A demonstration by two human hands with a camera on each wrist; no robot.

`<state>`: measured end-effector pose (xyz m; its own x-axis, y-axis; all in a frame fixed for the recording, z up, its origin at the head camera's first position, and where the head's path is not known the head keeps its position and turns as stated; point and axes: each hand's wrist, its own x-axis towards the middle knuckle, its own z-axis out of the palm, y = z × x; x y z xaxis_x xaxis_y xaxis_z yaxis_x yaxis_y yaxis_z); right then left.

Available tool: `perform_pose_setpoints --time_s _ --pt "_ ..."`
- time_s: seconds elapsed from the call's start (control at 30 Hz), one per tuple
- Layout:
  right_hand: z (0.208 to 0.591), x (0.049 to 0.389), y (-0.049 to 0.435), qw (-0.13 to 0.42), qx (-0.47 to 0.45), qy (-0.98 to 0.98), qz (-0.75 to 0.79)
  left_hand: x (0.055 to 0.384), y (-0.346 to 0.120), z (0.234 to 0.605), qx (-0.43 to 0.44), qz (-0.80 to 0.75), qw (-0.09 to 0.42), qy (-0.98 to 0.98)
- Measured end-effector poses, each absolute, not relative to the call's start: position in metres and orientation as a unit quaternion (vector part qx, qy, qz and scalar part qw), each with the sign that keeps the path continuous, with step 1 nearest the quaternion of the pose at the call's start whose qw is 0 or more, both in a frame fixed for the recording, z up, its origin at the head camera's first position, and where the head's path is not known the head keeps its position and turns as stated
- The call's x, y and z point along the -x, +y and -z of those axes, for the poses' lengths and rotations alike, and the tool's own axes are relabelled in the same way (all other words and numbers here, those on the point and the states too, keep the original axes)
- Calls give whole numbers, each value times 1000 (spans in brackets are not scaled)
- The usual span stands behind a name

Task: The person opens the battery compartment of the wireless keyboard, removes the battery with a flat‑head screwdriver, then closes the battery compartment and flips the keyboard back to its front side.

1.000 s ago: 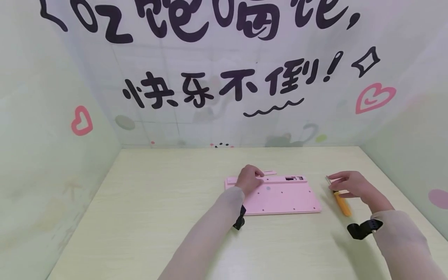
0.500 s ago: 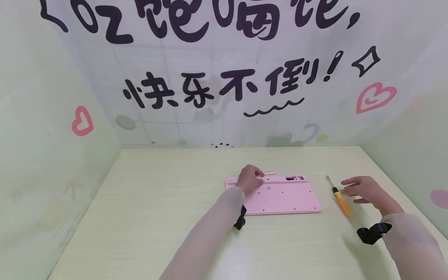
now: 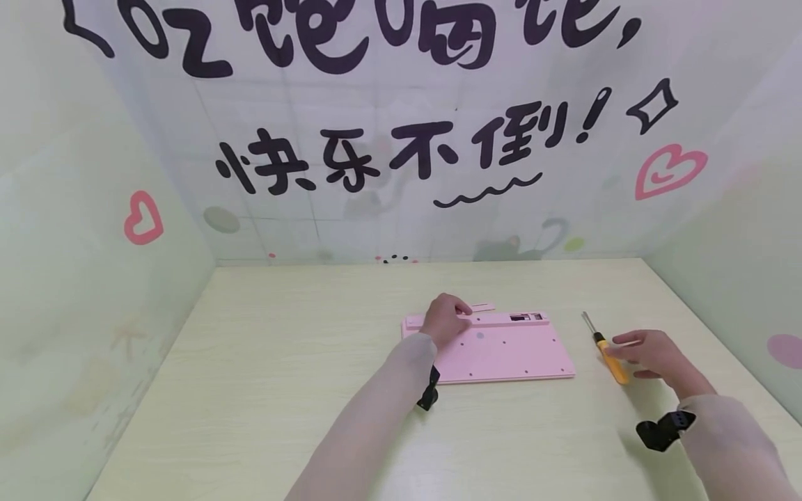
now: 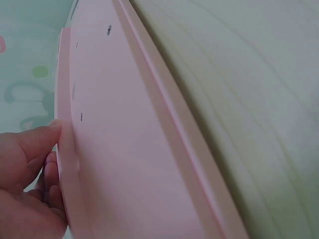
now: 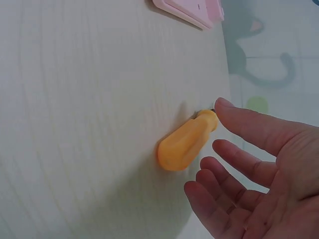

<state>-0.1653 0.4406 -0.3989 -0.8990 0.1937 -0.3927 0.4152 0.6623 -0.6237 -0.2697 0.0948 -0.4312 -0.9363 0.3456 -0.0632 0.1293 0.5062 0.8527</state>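
A pink keyboard (image 3: pixel 501 355) lies underside up on the table, small screws dotted over its back. Near its far right end a battery compartment (image 3: pixel 528 318) is uncovered. My left hand (image 3: pixel 446 320) grips the raised far ridge, thumb on the near face and fingers curled behind it, as the left wrist view shows. A screwdriver (image 3: pixel 610 358) with an orange handle lies right of the keyboard, its metal tip pointing away from me. Over its handle hovers my right hand (image 5: pixel 264 174), fingers loosely spread and holding nothing; in the right wrist view a gap shows between palm and handle (image 5: pixel 184 144).
Behind the keyboard lies a small flat pink piece (image 3: pixel 482 307), partly hidden by my left hand. The pale wood-look table (image 3: pixel 282 369) is bordered by a printed back wall (image 3: pixel 351 229) and side walls. A black wrist camera (image 3: pixel 665 431) sits on my right wrist.
My right hand has moved from above the screwdriver's shaft out to the right, then closer to me beside the handle. The screwdriver, keyboard and left hand stay where they were.
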Motion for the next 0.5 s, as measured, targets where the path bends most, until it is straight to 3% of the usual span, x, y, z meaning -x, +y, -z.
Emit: perform_pose_setpoints --time_s 0.5 --pt "409 156 429 117 -195 901 370 267 95 428 -128 -475 112 863"
